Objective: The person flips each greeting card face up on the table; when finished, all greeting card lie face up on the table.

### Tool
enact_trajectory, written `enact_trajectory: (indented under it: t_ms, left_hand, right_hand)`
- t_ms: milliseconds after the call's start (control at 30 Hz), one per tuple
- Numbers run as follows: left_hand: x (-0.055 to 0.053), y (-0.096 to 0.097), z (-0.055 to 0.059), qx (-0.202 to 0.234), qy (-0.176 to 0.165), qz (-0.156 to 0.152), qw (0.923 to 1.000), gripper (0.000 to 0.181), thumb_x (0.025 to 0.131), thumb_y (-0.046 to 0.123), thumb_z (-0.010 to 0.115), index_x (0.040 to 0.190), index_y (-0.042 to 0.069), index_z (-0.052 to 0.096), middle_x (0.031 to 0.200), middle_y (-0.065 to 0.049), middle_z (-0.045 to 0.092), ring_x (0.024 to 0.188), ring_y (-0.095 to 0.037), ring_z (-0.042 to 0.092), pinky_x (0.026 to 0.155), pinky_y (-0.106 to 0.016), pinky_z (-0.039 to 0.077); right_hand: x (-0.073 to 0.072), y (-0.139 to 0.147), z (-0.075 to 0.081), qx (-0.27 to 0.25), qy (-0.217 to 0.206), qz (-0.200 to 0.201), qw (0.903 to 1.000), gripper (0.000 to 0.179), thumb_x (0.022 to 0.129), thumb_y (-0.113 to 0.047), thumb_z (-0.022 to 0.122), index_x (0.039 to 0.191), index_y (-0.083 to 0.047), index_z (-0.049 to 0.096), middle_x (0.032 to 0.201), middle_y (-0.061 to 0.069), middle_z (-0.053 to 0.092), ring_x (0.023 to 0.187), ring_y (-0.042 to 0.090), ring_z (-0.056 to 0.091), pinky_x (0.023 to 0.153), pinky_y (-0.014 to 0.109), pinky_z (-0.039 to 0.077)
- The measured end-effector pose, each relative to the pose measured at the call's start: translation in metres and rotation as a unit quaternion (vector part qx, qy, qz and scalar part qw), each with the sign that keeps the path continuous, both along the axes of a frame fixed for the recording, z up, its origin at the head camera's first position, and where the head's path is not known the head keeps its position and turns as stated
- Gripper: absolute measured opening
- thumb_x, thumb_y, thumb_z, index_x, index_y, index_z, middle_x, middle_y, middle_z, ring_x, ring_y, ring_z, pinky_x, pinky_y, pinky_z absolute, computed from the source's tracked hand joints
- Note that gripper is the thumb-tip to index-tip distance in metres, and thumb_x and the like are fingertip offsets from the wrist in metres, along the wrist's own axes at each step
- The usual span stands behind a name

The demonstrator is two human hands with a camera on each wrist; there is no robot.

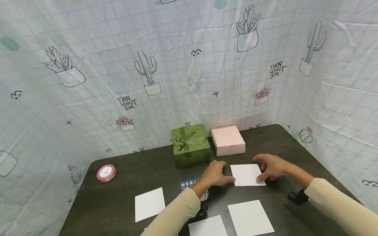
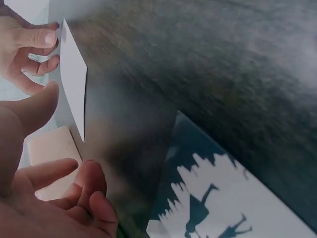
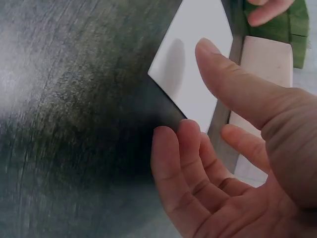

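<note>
A white square card (image 1: 245, 175) lies on the dark table in front of the pink box. My left hand (image 1: 215, 173) is at the card's left edge, thumb stretched towards it and fingers loosely bent, holding nothing. On the other side is my right hand (image 1: 271, 167), its thumb over the card's right edge in the head view. In the right wrist view the right thumb (image 3: 223, 74) stands apart from the other fingers, with no pinch on the card. Under the left forearm, partly hidden, lies a dark blue printed card (image 2: 198, 198) with white silhouettes.
Behind the hands stand a green gift box (image 1: 192, 159) with a bow and a pink box (image 1: 228, 141). A pink ribbon roll (image 1: 106, 172) lies at the far left. More white cards (image 1: 149, 205) are spread nearer the front. A patterned cloth (image 1: 189, 75) hangs around the table.
</note>
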State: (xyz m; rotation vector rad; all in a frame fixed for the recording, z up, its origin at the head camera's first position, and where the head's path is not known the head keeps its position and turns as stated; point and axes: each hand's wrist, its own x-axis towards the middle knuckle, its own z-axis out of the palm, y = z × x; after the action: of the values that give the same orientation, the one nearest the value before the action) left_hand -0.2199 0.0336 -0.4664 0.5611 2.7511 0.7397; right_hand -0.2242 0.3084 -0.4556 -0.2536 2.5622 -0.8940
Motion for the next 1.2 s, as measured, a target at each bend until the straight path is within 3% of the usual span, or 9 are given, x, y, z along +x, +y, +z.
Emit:
enact_trajectory:
  t_ms: [100, 300, 500, 700, 833, 1000, 1200]
  left_hand:
    - [-0.003, 0.005, -0.004, -0.032, 0.001, -0.006, 0.9995, 0.071, 0.083, 0.051, 0.076, 0.143, 0.019, 0.054, 0.13, -0.005, 0.056, 0.117, -0.018, 0.054, 0.092, -0.034, 0.049]
    - [-0.007, 0.006, -0.01, -0.054, 0.007, -0.012, 0.9985, 0.07, 0.082, 0.052, 0.077, 0.142, 0.025, 0.055, 0.115, -0.004, 0.053, 0.094, -0.016, 0.054, 0.083, -0.033, 0.048]
    - [-0.005, 0.005, -0.011, -0.054, 0.005, -0.006, 0.9985, 0.074, 0.074, 0.055, 0.083, 0.137, 0.025, 0.059, 0.114, -0.001, 0.052, 0.096, -0.017, 0.056, 0.084, -0.033, 0.048]
    - [-0.001, 0.007, -0.01, -0.053, -0.02, -0.003, 0.9984, 0.073, 0.062, 0.053, 0.091, 0.121, 0.023, 0.062, 0.109, 0.001, 0.053, 0.098, -0.015, 0.055, 0.087, -0.038, 0.047]
    - [0.001, 0.012, -0.008, -0.065, -0.023, 0.01, 0.9976, 0.075, 0.056, 0.048, 0.096, 0.115, 0.02, 0.06, 0.107, -0.001, 0.053, 0.1, -0.018, 0.057, 0.093, -0.044, 0.046]
    - [-0.001, 0.017, -0.005, -0.078, -0.018, 0.028, 0.9964, 0.071, 0.052, 0.042, 0.099, 0.108, 0.018, 0.062, 0.107, -0.004, 0.055, 0.103, -0.022, 0.057, 0.091, -0.048, 0.045]
    - [-0.002, 0.025, -0.003, -0.084, -0.039, 0.053, 0.9943, 0.071, 0.051, 0.046, 0.099, 0.102, 0.014, 0.061, 0.103, -0.006, 0.055, 0.102, -0.025, 0.055, 0.087, -0.048, 0.044]
  right_hand:
    - [-0.001, -0.002, -0.005, 0.017, 0.001, 0.005, 0.9998, 0.097, 0.065, -0.027, 0.093, 0.144, -0.001, 0.044, 0.095, 0.012, 0.058, 0.069, 0.021, 0.058, 0.056, 0.035, 0.054]
    - [0.0, -0.008, -0.005, 0.03, 0.028, 0.02, 0.999, 0.087, 0.066, -0.023, 0.093, 0.14, -0.004, 0.05, 0.089, 0.01, 0.057, 0.063, 0.02, 0.056, 0.055, 0.034, 0.05]
    - [0.006, -0.016, -0.004, 0.025, 0.057, 0.053, 0.9966, 0.069, 0.064, -0.021, 0.094, 0.124, -0.009, 0.06, 0.086, 0.006, 0.056, 0.07, 0.02, 0.05, 0.059, 0.034, 0.042]
    - [0.009, -0.019, -0.006, 0.029, 0.052, 0.051, 0.9969, 0.064, 0.064, -0.017, 0.094, 0.117, -0.012, 0.059, 0.086, 0.007, 0.055, 0.07, 0.021, 0.049, 0.059, 0.034, 0.041]
    - [0.011, -0.02, -0.006, 0.034, 0.048, 0.043, 0.9973, 0.065, 0.064, -0.017, 0.094, 0.117, -0.011, 0.058, 0.087, 0.007, 0.055, 0.071, 0.021, 0.049, 0.059, 0.035, 0.042]
    - [0.011, -0.021, -0.006, 0.035, 0.053, 0.039, 0.9972, 0.065, 0.063, -0.018, 0.095, 0.116, -0.011, 0.058, 0.089, 0.007, 0.055, 0.072, 0.021, 0.05, 0.059, 0.035, 0.042]
    - [0.01, -0.021, -0.006, 0.041, 0.048, 0.043, 0.9971, 0.064, 0.062, -0.018, 0.095, 0.112, -0.012, 0.056, 0.089, 0.007, 0.053, 0.073, 0.022, 0.049, 0.059, 0.035, 0.042]
